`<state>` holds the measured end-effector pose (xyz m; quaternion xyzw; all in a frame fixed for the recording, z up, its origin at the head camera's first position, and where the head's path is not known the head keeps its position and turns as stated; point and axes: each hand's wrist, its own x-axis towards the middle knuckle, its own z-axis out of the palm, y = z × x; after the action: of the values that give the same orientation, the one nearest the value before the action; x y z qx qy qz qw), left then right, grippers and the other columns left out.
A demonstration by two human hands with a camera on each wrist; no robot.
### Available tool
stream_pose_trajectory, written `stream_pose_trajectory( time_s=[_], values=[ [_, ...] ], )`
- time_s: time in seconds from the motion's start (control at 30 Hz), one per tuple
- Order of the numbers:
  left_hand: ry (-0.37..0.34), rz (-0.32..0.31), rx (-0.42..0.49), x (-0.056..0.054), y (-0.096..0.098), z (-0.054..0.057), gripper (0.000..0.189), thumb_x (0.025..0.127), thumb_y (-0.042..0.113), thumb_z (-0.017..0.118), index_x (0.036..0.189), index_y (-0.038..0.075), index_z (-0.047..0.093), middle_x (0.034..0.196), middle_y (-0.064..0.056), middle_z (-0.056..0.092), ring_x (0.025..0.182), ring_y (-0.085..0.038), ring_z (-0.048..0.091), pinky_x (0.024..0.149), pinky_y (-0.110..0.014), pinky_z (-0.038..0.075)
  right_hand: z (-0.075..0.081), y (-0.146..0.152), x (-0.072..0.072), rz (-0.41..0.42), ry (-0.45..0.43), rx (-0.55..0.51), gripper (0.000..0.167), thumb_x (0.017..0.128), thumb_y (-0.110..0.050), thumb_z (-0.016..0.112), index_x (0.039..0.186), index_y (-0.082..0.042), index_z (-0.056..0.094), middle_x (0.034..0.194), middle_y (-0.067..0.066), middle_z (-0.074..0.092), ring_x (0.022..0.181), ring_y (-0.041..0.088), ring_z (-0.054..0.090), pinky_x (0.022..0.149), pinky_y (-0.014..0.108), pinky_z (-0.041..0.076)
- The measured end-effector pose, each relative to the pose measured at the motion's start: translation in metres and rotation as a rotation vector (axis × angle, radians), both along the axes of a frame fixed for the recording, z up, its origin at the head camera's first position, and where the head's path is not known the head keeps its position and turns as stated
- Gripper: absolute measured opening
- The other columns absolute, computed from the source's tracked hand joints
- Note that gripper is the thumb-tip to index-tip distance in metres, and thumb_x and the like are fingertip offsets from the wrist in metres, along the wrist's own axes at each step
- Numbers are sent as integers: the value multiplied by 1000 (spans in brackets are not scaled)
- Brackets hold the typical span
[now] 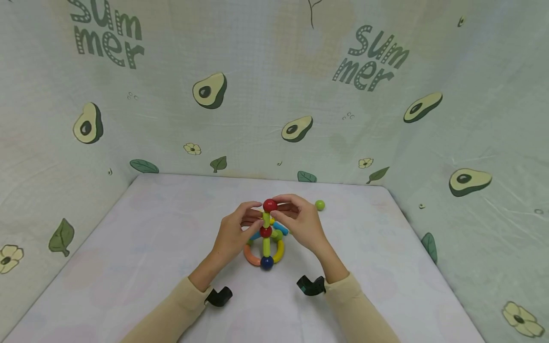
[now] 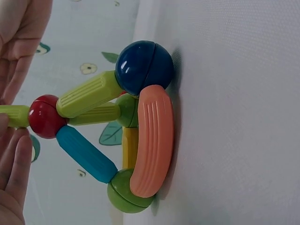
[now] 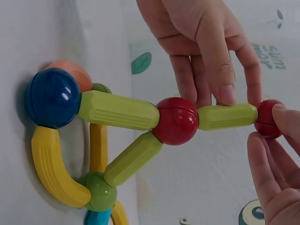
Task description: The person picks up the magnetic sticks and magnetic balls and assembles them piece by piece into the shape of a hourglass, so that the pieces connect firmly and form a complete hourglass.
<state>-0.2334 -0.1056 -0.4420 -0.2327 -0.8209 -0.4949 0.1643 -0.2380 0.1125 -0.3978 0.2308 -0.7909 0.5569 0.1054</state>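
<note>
My right hand pinches a red ball between thumb and fingers, on top of an upright light-green magnetic rod. My left hand holds that rod with thumb and fingertips. The rod stands on a lower red ball. From this ball, light-green rods and a blue rod slope down to a dark blue ball and green balls. Curved orange and yellow pieces link the base balls on the table. The structure's far side is partly hidden.
A loose green ball lies on the white table behind my right hand. Printed cloth walls enclose the back and sides. Black wrist cameras jut inward from both sleeves.
</note>
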Motion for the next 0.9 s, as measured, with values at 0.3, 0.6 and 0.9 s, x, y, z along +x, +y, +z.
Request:
stream_pose_trajectory(
  time_s=[0.3,0.6,0.9],
  values=[
    [26,-6,-16,1,-2,2,52,97,13,79,144,21,57,115,-2,77,102,-14,75,89,-27,61,-2,-2,0,0,1,11,30,97,-16,80,126,-14,73,121,1,73,106,17,74,91,27,61],
    [43,-30,-14,1,-2,6,50,99,15,78,145,19,58,118,-2,77,105,-14,75,89,-26,61,-3,0,-1,1,21,27,30,97,-16,81,125,-15,74,121,-1,73,104,16,74,90,28,61],
    [75,-73,10,-6,-5,16,44,99,18,77,141,18,63,126,0,74,106,-13,76,90,-26,60,-2,1,0,-18,8,39,28,97,-19,81,124,-15,73,118,-2,74,104,16,73,90,27,61]
  ],
)
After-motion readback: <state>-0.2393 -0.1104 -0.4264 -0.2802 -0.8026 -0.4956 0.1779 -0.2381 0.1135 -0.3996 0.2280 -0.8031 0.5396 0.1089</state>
